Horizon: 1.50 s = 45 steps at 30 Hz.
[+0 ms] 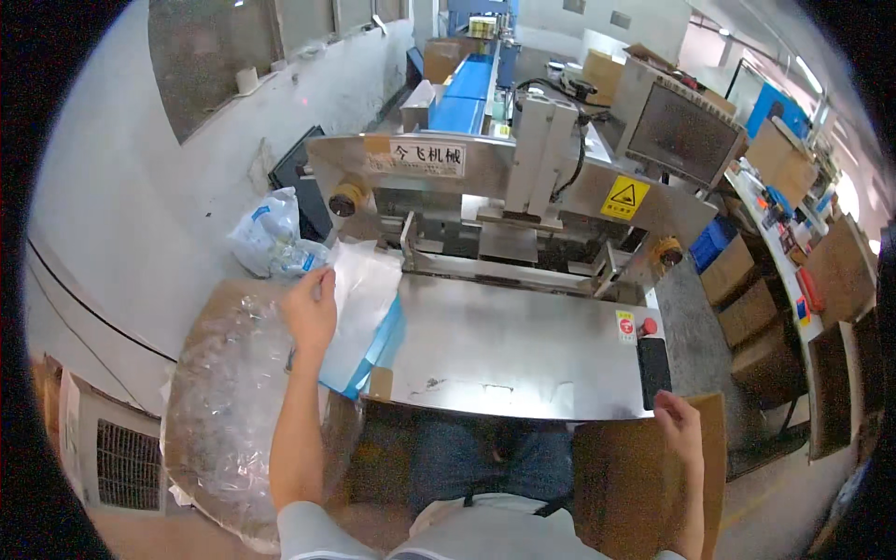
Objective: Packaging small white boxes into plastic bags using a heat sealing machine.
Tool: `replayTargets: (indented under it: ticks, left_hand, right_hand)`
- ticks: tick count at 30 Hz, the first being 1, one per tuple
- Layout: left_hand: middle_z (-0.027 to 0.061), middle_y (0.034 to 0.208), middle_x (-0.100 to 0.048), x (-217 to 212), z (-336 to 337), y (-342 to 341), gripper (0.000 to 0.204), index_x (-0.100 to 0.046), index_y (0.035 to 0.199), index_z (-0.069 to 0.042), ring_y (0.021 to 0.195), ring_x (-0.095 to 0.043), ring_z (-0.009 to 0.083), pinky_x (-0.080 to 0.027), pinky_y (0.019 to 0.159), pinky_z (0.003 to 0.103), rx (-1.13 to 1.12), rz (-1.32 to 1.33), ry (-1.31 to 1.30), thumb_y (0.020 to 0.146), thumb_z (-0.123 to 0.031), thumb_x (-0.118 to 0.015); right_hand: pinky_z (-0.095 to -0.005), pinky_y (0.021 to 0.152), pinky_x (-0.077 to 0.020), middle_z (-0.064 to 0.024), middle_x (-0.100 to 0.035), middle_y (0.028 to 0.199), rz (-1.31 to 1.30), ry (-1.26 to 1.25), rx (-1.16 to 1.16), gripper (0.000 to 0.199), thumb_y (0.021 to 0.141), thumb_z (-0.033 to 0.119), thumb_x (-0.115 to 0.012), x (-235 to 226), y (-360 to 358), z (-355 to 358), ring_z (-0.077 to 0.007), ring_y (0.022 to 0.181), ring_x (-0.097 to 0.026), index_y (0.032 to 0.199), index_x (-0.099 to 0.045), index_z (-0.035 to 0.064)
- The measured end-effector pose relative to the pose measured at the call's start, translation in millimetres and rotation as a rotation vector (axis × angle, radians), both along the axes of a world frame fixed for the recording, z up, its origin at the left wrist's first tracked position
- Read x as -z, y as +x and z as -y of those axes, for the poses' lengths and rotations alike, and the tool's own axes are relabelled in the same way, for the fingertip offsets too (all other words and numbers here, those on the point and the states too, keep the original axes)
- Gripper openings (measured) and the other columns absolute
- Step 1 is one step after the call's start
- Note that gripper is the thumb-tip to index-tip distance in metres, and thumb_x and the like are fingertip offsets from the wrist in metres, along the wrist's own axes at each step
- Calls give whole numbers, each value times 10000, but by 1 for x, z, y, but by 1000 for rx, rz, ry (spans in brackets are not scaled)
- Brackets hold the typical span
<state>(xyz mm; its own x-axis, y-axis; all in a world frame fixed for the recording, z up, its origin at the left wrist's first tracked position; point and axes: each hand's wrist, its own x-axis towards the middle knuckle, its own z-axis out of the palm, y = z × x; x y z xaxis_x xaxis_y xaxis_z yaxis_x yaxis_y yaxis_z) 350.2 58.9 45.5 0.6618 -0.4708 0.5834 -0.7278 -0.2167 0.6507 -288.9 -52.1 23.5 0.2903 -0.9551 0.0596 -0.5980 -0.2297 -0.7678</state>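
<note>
My left hand [311,310] is at the left end of the steel worktable, its fingers pinched together at the edge of a stack of thin white sheets [359,285]. Whether a sheet is between the fingertips is too small to tell. Under the white sheets lies a blue sheet or packet [378,350]. My right hand [679,425] hovers over an open cardboard box [644,476], fingers curled, with nothing visible in them. Close to its fingertips, a black phone-like slab [654,373] lies on the right edge of the steel worktable [504,345].
A steel machine with a vertical press column [541,154] spans the table's back. A red button [648,327] is at right. Clear plastic bags fill a large carton [219,411] at left. Behind are a crumpled bag [275,233], a blue conveyor [467,89] and a monitor [681,131].
</note>
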Motion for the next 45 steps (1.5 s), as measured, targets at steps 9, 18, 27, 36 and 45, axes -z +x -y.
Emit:
replayTargets:
  ticks: [9,18,27,36,45]
  left_hand:
    - [165,963,-728,-58,1,-164,164,-711,1029,-39,875,-718,311,-566,772,391,604,50,84,907,-119,-636]
    - [139,881,-723,-36,-13,-265,146,-694,1027,-20,727,-707,255,-553,653,330,969,-265,236,929,-116,-645]
    - [130,793,-707,-10,-17,-265,217,-696,1064,-5,682,-665,127,-524,639,278,887,-997,553,928,-173,-692]
    - [137,1185,-680,-27,-1,-268,330,-651,1203,-91,898,-691,332,-555,792,386,1053,68,177,882,-159,-690]
    - [165,926,-700,-3,24,-221,201,-650,1016,-87,843,-667,392,-536,755,484,1120,192,763,953,-260,-568]
  right_hand:
    - [-402,1004,-478,-189,-589,1344,111,-441,-286,568,774,107,-806,-76,126,-20,-324,1217,-590,1292,-590,19]
    - [-399,648,-520,-155,-676,769,134,-116,-375,155,876,161,-719,-78,169,-33,-335,736,-678,844,-670,17]
    - [-390,714,-536,-120,-694,938,236,-596,-367,112,813,131,-759,-55,163,-25,-312,866,-668,799,-684,49]
    - [-461,946,-503,-106,-670,916,-136,-635,-617,158,783,186,-738,-32,165,-20,-308,899,-652,860,-667,67]
    - [-437,976,-491,-142,-695,883,-221,-197,-744,156,899,203,-671,-40,167,0,-344,947,-658,960,-703,63]
